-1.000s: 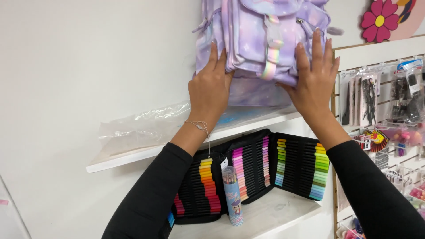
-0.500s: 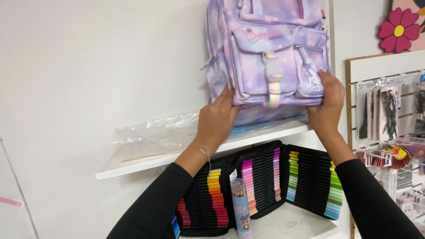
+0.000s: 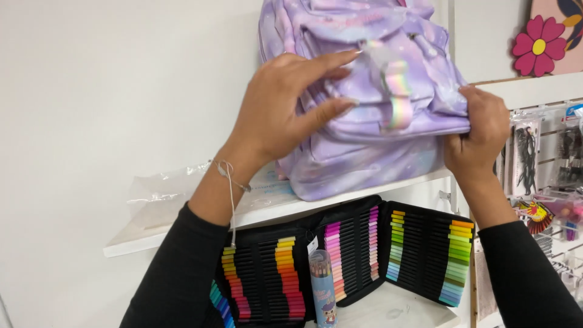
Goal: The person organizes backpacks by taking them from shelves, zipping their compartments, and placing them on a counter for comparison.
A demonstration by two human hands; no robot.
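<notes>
I saw a white wall w/ a white shelf [image 3: 182, 234] fixed to it, a sheet of clear plastic [image 3: 164, 191] lying on the shelf's left part. Below it an opened black marker case [image 3: 352, 255] stood fanned out, rows of colours showing, w/ a small tube [image 3: 322, 288] in front. Off to the right: a pegboard w/ hanging packets [image 3: 546, 164] and a pink flower decoration [image 3: 537, 45].

The lilac backpack [image 3: 364, 152] stood upright on the shelf, long axis approx vertical, front pocket facing me, base overhanging the edge a bit. My left hand [image 3: 285, 109] lay spread flat on the front pocket; my right hand [image 3: 480, 133] was curled, pinching the bag's lower right corner.
</notes>
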